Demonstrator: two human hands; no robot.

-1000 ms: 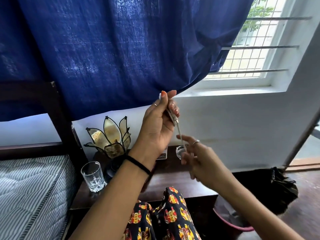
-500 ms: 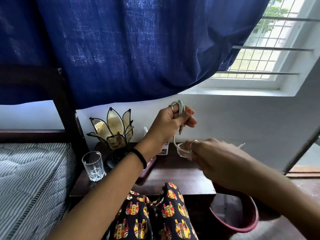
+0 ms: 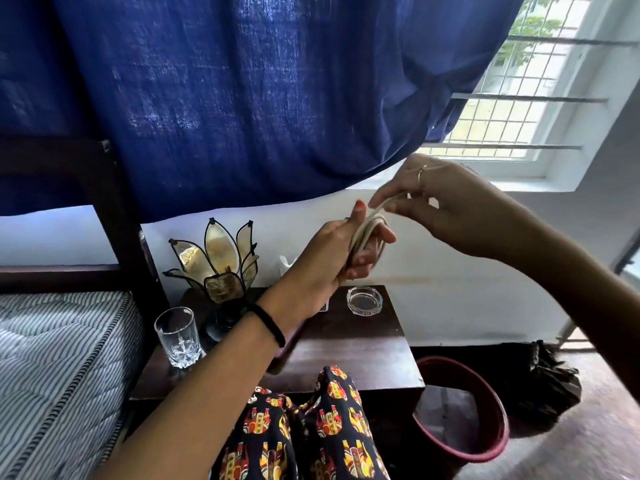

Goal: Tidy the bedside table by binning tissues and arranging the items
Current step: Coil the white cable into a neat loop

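White cable (image 3: pixel 367 233) now sits in several loops round my left hand (image 3: pixel 341 249), not dangling as before; my right hand (image 3: pixel 431 202) pinches the loose end above the table (image 3: pixel 363 355); coiling nearly done, I judge.

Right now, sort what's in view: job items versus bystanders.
Job: white cable coiled in left hand, fed by right hand; dark wooden bedside table; maroon bin.
Bystanders: clear drinking glass, glass ashtray, petal-shaped lamp, blue curtain.
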